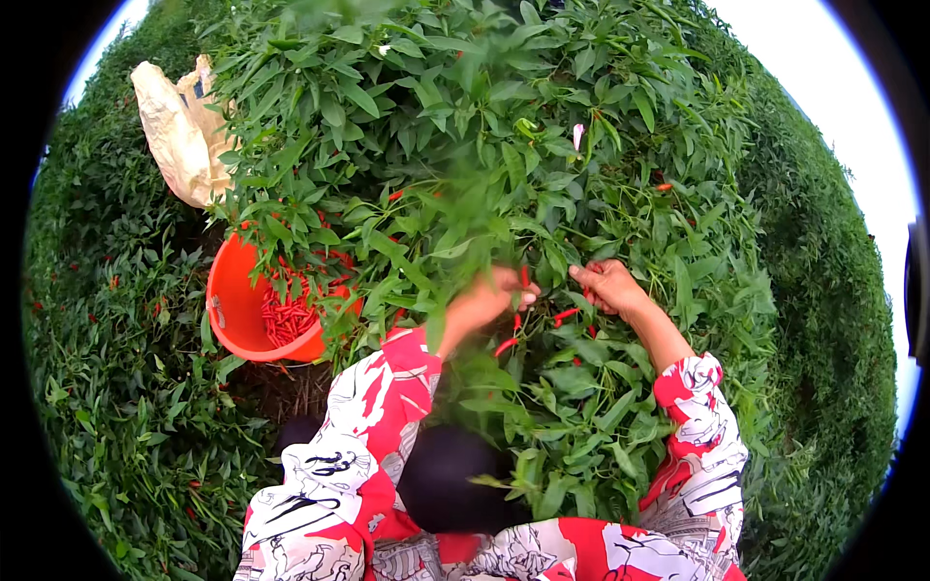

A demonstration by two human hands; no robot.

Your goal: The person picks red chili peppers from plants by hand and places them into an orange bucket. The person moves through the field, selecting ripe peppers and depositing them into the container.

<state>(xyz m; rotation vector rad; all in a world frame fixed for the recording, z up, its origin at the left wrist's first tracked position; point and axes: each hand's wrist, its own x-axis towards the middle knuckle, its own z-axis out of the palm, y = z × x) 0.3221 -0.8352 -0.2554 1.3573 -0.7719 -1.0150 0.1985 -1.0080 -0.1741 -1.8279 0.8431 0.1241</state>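
Observation:
My left hand (496, 292), partly behind blurred leaves, has its fingertips closed around a red chili pepper (525, 275). To its right, my right hand (612, 287) is curled with thumb and fingers together, and a red chili pepper (586, 292) shows at its fingers. Between and below the two hands hang more red chilies, among them one curved chili (506, 346) and a chili (565, 315) nearer my right hand. Both hands are within a leafy chili plant (581, 385).
Left of my left arm, an orange bucket (236, 312) leans under the foliage, holding many picked red chilies (287, 316). Behind it stands an open pale sack (174, 134). Dense chili rows (131, 407) lie on both sides. My dark-covered knee (458, 479) is between my arms.

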